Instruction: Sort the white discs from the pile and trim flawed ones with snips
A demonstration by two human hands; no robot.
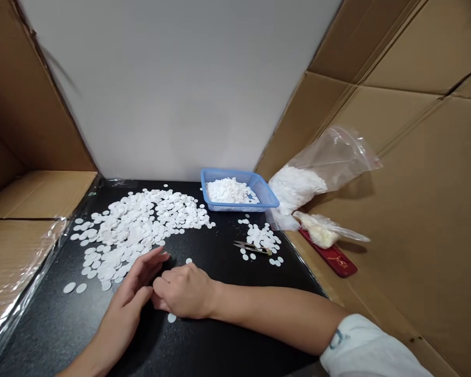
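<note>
Many small white discs [125, 230] lie spread in a large loose pile on the black tabletop [220, 262]. At the near edge of that pile is my left hand [131, 290], its fingers stretched out and slightly cupped, the thumb apart. My right hand [186, 290] is closed, knuckles up, close against the left palm; what its curled fingers hold, if anything, is hidden. One loose disc [171, 318] rests just below the right hand, and another [189, 261] just beyond it.
A blue plastic basket [266, 196] holding white discs stands at the back. Thread snips [255, 247] lie by a smaller disc pile [264, 235]. To the right are a clear bag [298, 186] of white pieces, a smaller bag [324, 233] and a red object [339, 262]. Cardboard walls [427, 183] flank the table.
</note>
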